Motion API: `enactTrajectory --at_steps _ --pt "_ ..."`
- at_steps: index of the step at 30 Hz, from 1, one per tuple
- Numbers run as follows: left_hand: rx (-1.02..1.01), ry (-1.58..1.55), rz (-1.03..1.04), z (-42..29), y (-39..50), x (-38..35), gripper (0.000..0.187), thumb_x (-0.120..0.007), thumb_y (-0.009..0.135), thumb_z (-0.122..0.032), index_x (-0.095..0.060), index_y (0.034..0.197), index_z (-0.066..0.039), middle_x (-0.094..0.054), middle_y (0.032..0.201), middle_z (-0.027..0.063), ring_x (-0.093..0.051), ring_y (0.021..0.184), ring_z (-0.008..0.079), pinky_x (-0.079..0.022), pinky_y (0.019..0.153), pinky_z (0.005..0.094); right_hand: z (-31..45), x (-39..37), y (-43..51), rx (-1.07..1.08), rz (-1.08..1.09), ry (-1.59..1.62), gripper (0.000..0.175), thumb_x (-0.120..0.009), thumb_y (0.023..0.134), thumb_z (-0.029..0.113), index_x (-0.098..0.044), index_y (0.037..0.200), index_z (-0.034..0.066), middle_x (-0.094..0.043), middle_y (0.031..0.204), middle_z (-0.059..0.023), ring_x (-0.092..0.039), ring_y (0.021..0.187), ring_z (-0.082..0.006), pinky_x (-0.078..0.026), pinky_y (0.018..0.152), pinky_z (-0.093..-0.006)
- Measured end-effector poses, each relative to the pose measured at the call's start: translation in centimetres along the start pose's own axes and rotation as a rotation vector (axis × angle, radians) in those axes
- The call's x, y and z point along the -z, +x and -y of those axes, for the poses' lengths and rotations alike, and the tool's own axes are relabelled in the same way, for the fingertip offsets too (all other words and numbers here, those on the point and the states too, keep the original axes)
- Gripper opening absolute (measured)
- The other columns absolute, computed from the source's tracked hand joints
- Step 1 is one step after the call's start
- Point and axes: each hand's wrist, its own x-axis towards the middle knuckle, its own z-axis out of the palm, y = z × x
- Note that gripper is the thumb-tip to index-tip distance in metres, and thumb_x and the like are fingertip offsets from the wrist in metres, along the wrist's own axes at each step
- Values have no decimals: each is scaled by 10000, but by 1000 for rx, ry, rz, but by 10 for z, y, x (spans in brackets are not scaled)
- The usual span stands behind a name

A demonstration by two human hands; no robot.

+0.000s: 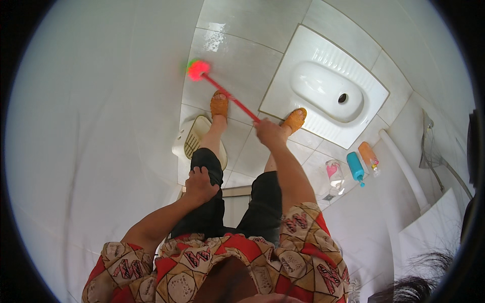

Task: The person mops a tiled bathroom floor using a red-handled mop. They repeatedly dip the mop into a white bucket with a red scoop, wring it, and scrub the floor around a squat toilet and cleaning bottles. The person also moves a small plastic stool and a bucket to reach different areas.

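My right hand grips the end of the red handle of a toilet brush. The handle slants up and to the left, across the front of my left foot. Its round pink-red brush head, with green bristles on the far side, is at the foot of the left wall, over the floor tiles. Whether the bristles press on the wall or the floor, I cannot tell. On my left thigh near the knee rests my left hand, holding nothing, its fingers spread over the dark trousers.
A white squat toilet is set in the tiled floor at the upper right. Behind my left leg stands a white plastic basket. Bottles in pink-white, teal and orange stand near a white pipe.
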Motion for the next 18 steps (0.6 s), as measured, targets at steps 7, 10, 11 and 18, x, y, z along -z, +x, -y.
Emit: enactTrajectory --at_steps 7,10,11,18 --pt "-30 -18 8 11 2 -2 553 -667 622 -299 -438 1003 29 -458 1011 205 -497 939 372 -493 717 453 -87 13 18 -419 -381 117 218 -407 887 192 -552 978 58 -612 884 -181 -599 845 -368 -497 710 -423" --pt "8 -26 -1 23 -3 3 553 -666 621 -298 -437 1006 26 -462 1004 207 -501 937 372 -491 720 457 1 58 50 -150 -395 213 207 -429 854 167 -540 980 47 -593 910 -198 -576 878 -372 -478 768 -437" --pt "-7 -36 5 22 -2 2 554 -665 622 -299 -436 1009 25 -464 1004 208 -501 939 372 -490 722 458 20 72 63 -118 -383 316 207 -433 850 176 -556 943 38 -591 914 -202 -574 892 -369 -468 794 -436" --pt "-23 -42 44 27 0 6 577 -663 629 -315 -437 1036 27 -468 1017 210 -500 963 374 -486 739 460 72 -5 76 -164 -348 372 473 -378 916 385 -604 839 -23 -615 804 -241 -601 832 -381 -466 759 -467"
